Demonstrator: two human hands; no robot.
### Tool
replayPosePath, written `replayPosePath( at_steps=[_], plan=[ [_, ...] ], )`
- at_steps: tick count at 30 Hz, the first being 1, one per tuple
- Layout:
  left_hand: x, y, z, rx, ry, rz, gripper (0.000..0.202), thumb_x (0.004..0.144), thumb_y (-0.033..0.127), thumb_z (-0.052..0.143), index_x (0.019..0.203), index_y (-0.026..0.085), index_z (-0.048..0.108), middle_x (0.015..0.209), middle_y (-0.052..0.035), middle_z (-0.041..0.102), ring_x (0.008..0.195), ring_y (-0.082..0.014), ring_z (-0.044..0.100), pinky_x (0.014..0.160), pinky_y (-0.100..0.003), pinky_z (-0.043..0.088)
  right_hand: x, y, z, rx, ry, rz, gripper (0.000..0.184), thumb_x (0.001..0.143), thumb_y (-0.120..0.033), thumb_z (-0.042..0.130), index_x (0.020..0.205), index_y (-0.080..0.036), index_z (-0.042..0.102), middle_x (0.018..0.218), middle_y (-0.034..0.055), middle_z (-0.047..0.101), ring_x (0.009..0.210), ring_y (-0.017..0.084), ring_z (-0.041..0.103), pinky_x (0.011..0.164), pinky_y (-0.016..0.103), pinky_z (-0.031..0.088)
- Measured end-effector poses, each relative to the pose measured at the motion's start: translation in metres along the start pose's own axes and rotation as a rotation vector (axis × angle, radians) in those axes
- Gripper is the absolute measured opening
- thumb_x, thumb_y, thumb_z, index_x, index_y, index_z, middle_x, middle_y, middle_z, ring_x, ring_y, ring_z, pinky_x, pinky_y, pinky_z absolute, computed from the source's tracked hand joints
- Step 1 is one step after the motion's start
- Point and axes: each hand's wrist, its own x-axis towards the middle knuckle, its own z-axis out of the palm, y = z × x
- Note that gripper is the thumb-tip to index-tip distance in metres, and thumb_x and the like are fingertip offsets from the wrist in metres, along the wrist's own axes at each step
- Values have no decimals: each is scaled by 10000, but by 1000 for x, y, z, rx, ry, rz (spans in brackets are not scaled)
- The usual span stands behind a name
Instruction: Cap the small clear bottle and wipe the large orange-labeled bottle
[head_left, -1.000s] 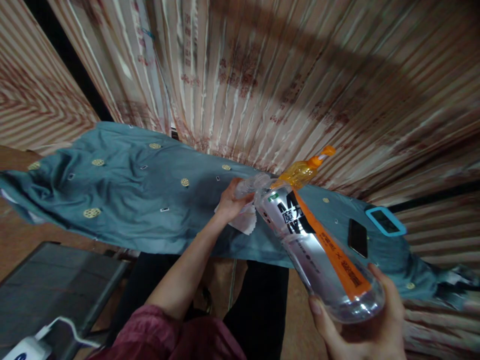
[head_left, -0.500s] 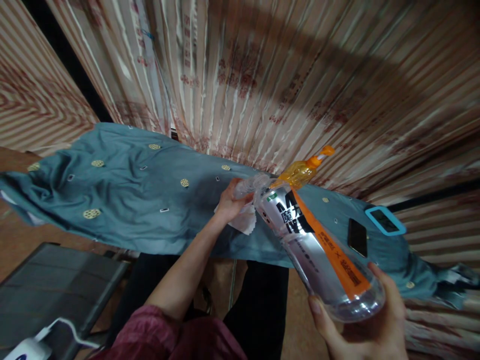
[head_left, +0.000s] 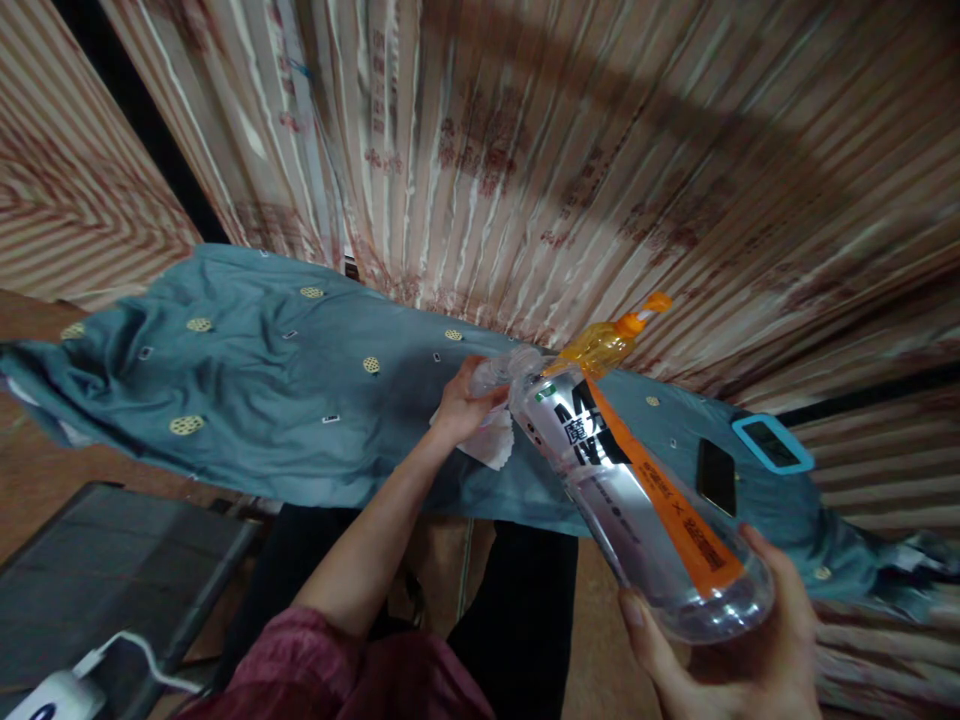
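My right hand (head_left: 739,650) grips the base of a large clear plastic bottle (head_left: 637,500) with a silver and orange label. The bottle is tilted, its neck end pointing left and away from me. At that end my left hand (head_left: 459,405) is closed around a small clear plastic bottle (head_left: 491,374), which meets the large bottle's neck; the exact contact is hard to make out. Beneath the left hand lies a white tissue (head_left: 491,447). Just behind the large bottle's neck shows a yellow pump bottle (head_left: 600,345) with an orange pump head, partly hidden.
A teal patterned cloth (head_left: 270,400) covers the narrow table. To the right lie a black phone (head_left: 716,476) and a blue-framed device (head_left: 772,443). Striped curtains (head_left: 487,150) hang behind. At lower left, a white plugged-in device (head_left: 64,697) rests on a dark stool (head_left: 127,560).
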Motion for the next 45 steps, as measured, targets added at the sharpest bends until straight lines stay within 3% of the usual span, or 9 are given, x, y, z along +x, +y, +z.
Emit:
replayPosePath(
  at_steps=[6,15,22,45],
  plan=[
    [0,-2,1,-18,-5,4,417,693,410,740,1024,197,603,887,-27,679,807,-204,636,743,-302,502,0,4,-1,-6,-7,-27,1027,580,-414,889,1482,-181,458,1343,177,592,1005,281,661,760,370,579],
    [-1,1,-1,3,-11,-13,416,698,407,730,1027,192,594,874,-20,675,800,-195,626,734,-292,496,3,-5,4,19,36,-23,973,613,-417,875,1468,-171,479,1321,185,604,1066,322,659,920,498,552],
    [-1,1,0,-17,-7,-6,440,694,413,737,1044,186,598,896,-26,683,807,-197,635,750,-302,501,-4,5,1,39,9,27,1043,545,-411,912,1466,-177,483,1313,185,609,1066,339,657,899,514,563],
    [-1,2,0,-48,-16,-8,428,691,409,736,1027,186,594,894,-26,685,829,-201,639,771,-301,501,-1,2,1,21,3,0,1039,559,-424,901,1469,-160,474,1299,181,604,1010,302,657,897,489,557]
  ],
)
